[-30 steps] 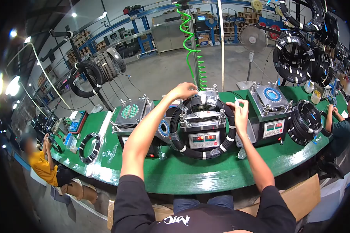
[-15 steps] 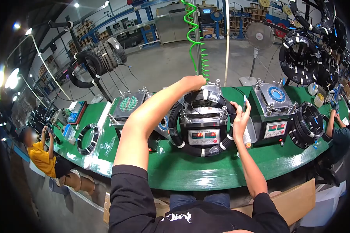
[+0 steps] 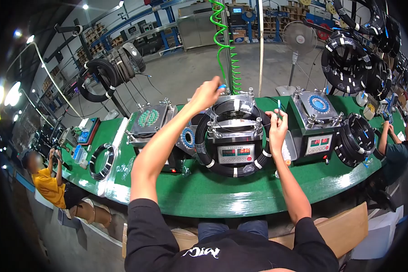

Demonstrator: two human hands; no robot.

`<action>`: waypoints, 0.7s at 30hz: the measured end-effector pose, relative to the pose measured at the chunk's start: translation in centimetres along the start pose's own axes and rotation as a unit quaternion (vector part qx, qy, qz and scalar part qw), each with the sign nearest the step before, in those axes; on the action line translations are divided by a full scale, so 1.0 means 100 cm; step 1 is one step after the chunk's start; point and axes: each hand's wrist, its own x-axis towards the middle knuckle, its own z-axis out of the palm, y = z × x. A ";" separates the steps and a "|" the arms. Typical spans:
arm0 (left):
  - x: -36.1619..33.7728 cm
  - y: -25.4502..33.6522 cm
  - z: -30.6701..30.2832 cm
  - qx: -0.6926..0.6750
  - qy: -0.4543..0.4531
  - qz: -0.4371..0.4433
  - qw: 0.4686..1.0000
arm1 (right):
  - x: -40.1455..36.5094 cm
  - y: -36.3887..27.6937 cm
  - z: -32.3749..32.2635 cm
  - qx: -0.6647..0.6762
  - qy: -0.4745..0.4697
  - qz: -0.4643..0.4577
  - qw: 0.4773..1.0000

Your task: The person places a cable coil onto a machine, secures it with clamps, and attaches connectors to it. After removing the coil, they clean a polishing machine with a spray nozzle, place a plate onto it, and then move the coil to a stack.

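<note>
My left hand (image 3: 206, 94) is raised at the back left of the middle machine (image 3: 236, 144), its fingers closed around a small blue-tipped cable end (image 3: 222, 86). Beside the machine's right side, my right hand (image 3: 278, 130) pinches another thin blue-tipped cable end (image 3: 279, 104), which points upward. A large black cable coil (image 3: 203, 152) with white ties encircles the machine, and thin black cable crosses its top. Red and green digits light up the machine's front panel.
Similar machines stand at left (image 3: 148, 119) and right (image 3: 321, 144) on the green table (image 3: 222, 199). More coils lie at far left (image 3: 102, 162) and right (image 3: 354, 140). A green spiral hose (image 3: 220, 38) hangs behind. One person (image 3: 50, 183) sits left, another (image 3: 396, 156) right.
My left hand has moved up and left, away from the machine's top, and its blue-tipped cable end now shows. My right hand shifted slightly left. The panel digits have changed.
</note>
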 end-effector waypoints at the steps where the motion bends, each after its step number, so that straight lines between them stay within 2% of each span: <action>1: -0.014 0.004 -0.008 -0.022 0.044 -0.029 0.998 | 0.002 -0.006 0.001 -0.014 -0.006 -0.025 1.000; 2: -0.029 0.009 -0.014 -0.044 0.088 -0.059 0.993 | 0.002 -0.013 0.001 -0.058 0.010 -0.044 0.997; 5: -0.086 0.025 -0.027 -0.100 0.083 -0.163 0.978 | 0.005 -0.040 0.001 -0.175 -0.035 -0.057 0.982; 6: -0.106 0.021 -0.016 -0.098 0.096 -0.154 0.978 | 0.007 -0.037 0.000 -0.242 -0.063 -0.120 0.961; 7: -0.125 0.013 -0.001 -0.097 0.107 -0.147 0.978 | 0.009 -0.034 0.002 -0.280 -0.073 -0.141 0.947; 8: -0.140 0.012 0.012 -0.121 0.149 -0.108 0.975 | 0.012 -0.029 0.003 -0.248 -0.085 -0.116 0.958; 9: -0.152 0.008 0.022 -0.060 0.169 -0.142 0.974 | 0.014 -0.025 0.004 -0.214 -0.095 -0.090 0.968; 11: -0.162 0.004 0.036 -0.122 0.250 -0.178 0.944 | 0.015 -0.027 0.003 -0.183 -0.103 -0.043 0.977; 14: -0.175 -0.018 0.069 -0.183 0.281 -0.215 0.917 | 0.016 -0.011 -0.009 -0.152 -0.113 0.020 0.982; 17: -0.178 -0.016 0.082 -0.278 0.300 -0.253 0.877 | 0.015 0.014 -0.014 -0.095 -0.110 -0.012 0.989; 19: -0.173 -0.015 0.093 -0.289 0.371 -0.244 0.848 | 0.011 0.014 -0.011 -0.064 -0.099 -0.014 0.993; 21: -0.168 -0.016 0.097 -0.297 0.395 -0.251 0.832 | 0.009 0.014 -0.009 -0.079 -0.083 -0.009 0.993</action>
